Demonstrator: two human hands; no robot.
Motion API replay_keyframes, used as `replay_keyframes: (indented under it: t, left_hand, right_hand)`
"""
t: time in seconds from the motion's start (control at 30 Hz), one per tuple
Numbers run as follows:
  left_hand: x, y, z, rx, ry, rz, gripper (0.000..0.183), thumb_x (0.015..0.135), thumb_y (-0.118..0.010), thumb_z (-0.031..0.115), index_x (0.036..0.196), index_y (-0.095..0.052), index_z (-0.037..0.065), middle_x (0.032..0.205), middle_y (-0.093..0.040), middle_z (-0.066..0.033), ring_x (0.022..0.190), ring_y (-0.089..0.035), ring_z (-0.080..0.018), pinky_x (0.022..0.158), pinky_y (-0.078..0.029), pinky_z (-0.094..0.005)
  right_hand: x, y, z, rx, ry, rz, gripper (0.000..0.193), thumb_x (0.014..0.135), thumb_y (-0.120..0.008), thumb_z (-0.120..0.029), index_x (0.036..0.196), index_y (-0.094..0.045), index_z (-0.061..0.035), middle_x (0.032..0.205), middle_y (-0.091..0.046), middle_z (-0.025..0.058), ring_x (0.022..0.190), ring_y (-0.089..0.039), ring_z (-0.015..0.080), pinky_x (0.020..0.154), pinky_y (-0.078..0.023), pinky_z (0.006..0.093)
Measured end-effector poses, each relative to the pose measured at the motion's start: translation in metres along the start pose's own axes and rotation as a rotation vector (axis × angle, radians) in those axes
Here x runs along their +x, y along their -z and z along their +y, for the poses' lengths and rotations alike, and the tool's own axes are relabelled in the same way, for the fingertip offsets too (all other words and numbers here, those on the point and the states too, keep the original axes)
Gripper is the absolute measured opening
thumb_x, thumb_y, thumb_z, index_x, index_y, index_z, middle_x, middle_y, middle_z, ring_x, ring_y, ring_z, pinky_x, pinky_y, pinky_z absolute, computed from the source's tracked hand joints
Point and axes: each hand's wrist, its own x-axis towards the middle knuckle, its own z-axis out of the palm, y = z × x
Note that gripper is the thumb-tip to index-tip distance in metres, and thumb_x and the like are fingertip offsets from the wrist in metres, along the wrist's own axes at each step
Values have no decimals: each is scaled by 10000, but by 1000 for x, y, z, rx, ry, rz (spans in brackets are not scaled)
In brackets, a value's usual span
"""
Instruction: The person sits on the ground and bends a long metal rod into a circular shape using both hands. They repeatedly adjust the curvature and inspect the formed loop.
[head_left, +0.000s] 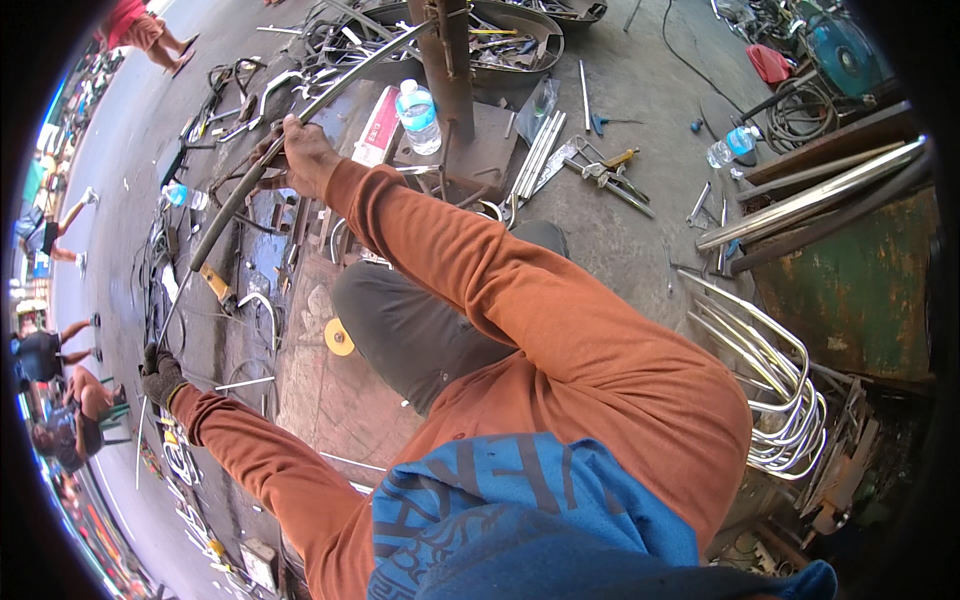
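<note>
A long, slightly bent grey metal tube (345, 85) slants from the rusty post (447, 100) down toward the left. From its lower end runs a thin dark rod (176, 308); whether it sits inside the tube I cannot tell. My right hand (308, 155), bare, is closed around the middle of the tube. My left hand (163, 380), in a dark glove, is closed on the low end of the rod. The tube's far end overlaps the post; whether they touch is unclear. Beneath the tube lies a yellow-handled tool (217, 285).
Water bottles stand near the post (418, 115) and at the right (733, 146). Bent shiny tubes (790, 430) are heaped at my right, by straight pipes (815, 195). A clamp (608, 175) lies ahead, a yellow disc (339, 337) by my knee. Metal scrap fills basins (545, 72). People (150, 30) are at left.
</note>
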Motion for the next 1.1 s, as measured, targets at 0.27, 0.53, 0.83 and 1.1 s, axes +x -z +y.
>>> replay_keyframes:
  t: [0.27, 0.53, 0.83, 1.1]
  left_hand:
    - [-105, 34, -35, -869, 573, 142, 231, 850, -396, -30, 868, -607, -122, 830, -646, -186, 720, -636, -256, 746, -537, -365]
    - [-226, 96, 26, -1763, 690, 428, 221, 868, -477, 116, 785, -588, -56, 706, -609, -127, 624, -582, -225, 679, -475, -396]
    - [-67, 37, 27, -23, 206, -2, 325, 730, -691, 375, 950, -721, 138, 869, -704, -60, 797, -666, -203, 730, -487, -315]
    - [-8, -7, 40, 50, 114, 33, 286, 730, -729, 208, 944, -695, 21, 867, -703, -77, 841, -655, -167, 815, -466, -281]
  right_hand:
    - [-34, 13, 1, -81, -2, -15, 354, 979, -290, -402, 877, -441, -98, 780, -549, 78, 742, -614, 268, 671, -512, 567]
    - [-72, 28, -9, -129, -19, -20, 314, 971, -330, -403, 933, -411, -103, 745, -564, 79, 699, -633, 273, 625, -528, 538]
    - [-30, 2, 8, -53, -20, -2, 327, 979, -304, -402, 928, -423, -101, 787, -568, 102, 716, -612, 281, 653, -517, 531]
    - [-4, -5, 6, -44, 24, -16, 358, 977, -254, -388, 904, -447, -95, 802, -593, 108, 746, -617, 265, 686, -526, 555]
